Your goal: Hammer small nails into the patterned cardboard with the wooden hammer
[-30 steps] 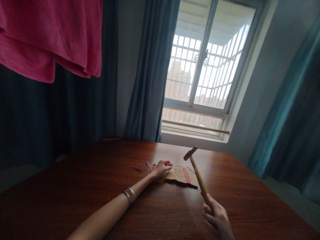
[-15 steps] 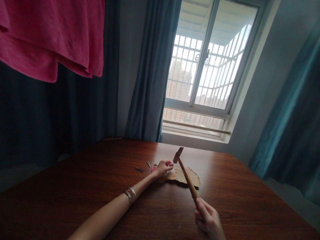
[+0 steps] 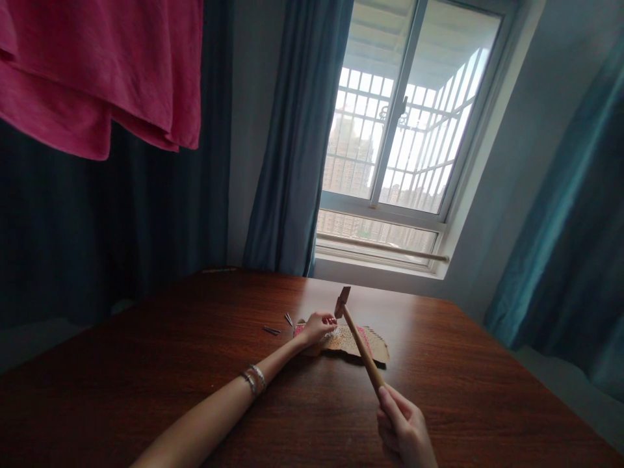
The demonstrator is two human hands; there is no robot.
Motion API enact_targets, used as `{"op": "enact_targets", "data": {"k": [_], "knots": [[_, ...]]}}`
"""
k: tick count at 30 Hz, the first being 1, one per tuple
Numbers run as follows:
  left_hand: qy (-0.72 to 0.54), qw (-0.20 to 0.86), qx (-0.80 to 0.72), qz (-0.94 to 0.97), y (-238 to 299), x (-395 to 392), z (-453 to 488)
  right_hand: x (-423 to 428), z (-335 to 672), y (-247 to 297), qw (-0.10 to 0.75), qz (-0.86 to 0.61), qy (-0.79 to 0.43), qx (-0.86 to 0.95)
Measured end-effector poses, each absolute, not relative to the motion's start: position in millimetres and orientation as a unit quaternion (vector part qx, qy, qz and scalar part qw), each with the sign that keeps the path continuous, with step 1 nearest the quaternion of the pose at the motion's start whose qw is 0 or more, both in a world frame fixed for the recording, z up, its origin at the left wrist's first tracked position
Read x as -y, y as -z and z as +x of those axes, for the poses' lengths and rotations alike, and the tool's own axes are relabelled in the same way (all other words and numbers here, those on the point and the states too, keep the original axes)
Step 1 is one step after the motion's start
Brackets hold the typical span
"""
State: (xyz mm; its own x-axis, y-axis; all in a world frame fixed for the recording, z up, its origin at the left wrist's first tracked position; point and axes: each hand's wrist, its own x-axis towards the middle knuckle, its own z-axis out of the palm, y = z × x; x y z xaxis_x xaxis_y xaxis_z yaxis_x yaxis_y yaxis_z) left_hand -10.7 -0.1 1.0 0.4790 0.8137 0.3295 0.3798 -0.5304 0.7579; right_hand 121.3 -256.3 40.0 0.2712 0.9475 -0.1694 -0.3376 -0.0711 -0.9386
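Note:
My right hand (image 3: 405, 422) grips the wooden handle of a hammer (image 3: 361, 344) near its lower end. The hammer's head is raised just above the fingertips of my left hand (image 3: 318, 327). Those fingers are pinched together over a tan, ragged-edged piece of board (image 3: 348, 339), dotted with small marks and pink at parts of its edge. Whatever is in the pinch is too small to make out. A whitish patch shows on the board beside my fingers. Two bracelets (image 3: 254, 378) circle my left wrist.
Several thin dark metal pieces (image 3: 272, 330) lie left of the board on the brown wooden table (image 3: 234, 416). Beyond the table's far edge are a barred window (image 3: 390, 143) and blue curtains (image 3: 287, 143). Pink cloth (image 3: 107, 78) hangs at the upper left.
The hammer's head has shifted slightly left, and my right hand has moved a little left with it. My left hand stays in its pinch over the board.

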Motion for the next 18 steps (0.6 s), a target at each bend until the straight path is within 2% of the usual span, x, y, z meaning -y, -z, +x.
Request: {"op": "enact_targets", "data": {"k": [18], "knots": [[-0.339, 0.293, -0.385, 0.806, -3.9, 3.0, -10.9, 258.5, 120.0, -45.7, 0.62, -0.514, -0.514, 0.295]]}}
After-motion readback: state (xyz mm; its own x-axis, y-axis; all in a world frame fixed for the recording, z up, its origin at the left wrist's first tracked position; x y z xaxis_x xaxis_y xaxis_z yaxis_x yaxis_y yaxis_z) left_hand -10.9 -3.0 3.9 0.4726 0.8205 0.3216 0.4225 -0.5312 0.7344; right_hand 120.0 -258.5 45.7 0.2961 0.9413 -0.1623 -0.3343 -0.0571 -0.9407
